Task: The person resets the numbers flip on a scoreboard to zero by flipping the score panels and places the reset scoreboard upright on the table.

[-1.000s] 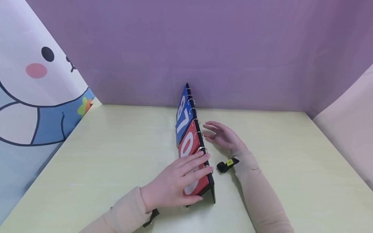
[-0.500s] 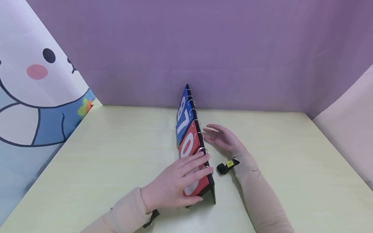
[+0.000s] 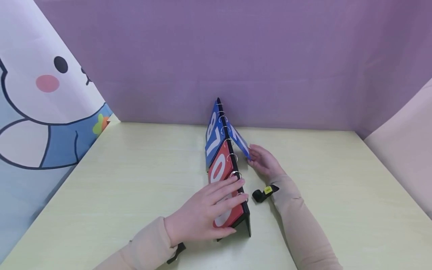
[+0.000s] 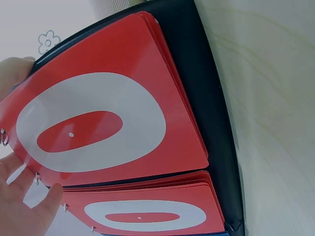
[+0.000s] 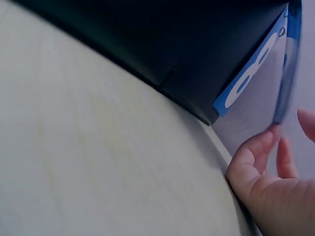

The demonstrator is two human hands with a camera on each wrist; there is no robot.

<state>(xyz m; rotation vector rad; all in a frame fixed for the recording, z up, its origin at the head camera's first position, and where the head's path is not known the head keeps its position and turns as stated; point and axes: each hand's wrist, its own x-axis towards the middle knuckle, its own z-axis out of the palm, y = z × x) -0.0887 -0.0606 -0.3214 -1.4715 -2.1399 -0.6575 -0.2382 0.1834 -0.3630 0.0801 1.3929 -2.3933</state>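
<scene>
A black tent-shaped flip scoreboard (image 3: 246,215) stands lengthwise in the middle of the table, with number cards on metal rings along its top. Red cards showing 0 (image 4: 98,44) hang at the near end, and blue cards (image 3: 212,129) at the far end. My left hand (image 3: 202,213) rests on the near end, its spread fingers reaching over the red cards to the top edge. On the right side, my right hand (image 3: 264,161) holds a blue number card (image 3: 237,139) by its lower edge, swung out from the stand. In the right wrist view the thumb (image 5: 307,125) shows apart from the card.
The pale yellow table (image 3: 141,161) extends around the stand. A purple backdrop (image 3: 270,67) rises behind it, and a cartoon-printed cloth (image 3: 23,112) hangs at the left. A small black wrist device (image 3: 264,193) with a yellow label sits by my right wrist.
My right hand has drawn slightly to the right, its fingers now at a blue card that has swung out on the right side. My left hand stays in place.
</scene>
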